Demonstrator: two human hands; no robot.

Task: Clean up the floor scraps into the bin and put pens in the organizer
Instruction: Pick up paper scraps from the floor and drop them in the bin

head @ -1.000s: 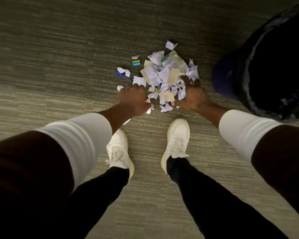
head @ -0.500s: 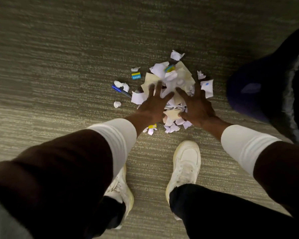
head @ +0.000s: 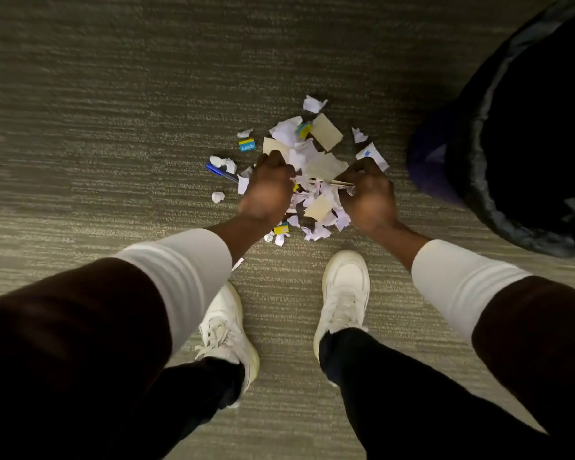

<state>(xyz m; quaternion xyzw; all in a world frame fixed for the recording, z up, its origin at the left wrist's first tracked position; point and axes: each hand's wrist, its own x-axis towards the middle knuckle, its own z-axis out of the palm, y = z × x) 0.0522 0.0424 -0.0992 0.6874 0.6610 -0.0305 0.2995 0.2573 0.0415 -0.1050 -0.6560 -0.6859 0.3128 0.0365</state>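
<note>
A heap of torn white and tan paper scraps (head: 316, 151) lies on the carpet ahead of my feet. My left hand (head: 268, 189) presses into the heap's left side with its fingers curled around scraps. At the right side my right hand (head: 365, 194) is closed on scraps, with a thin flat piece showing at its fingers. A blue pen (head: 218, 171) lies on the floor just left of my left hand, partly under white scraps. The bin (head: 498, 207), lined with a black bag, stands at the right.
A blue and yellow label scrap (head: 247, 145) and small white bits (head: 217, 196) lie loose left of the heap. A purple patch (head: 429, 171) shows at the bin's left side. My two white shoes (head: 344, 290) stand just behind the heap on grey-green carpet.
Both hands had their fingers spread flat over the heap; now they are curled shut into the scraps from either side. The view has shifted and the bin shows more fully at the right.
</note>
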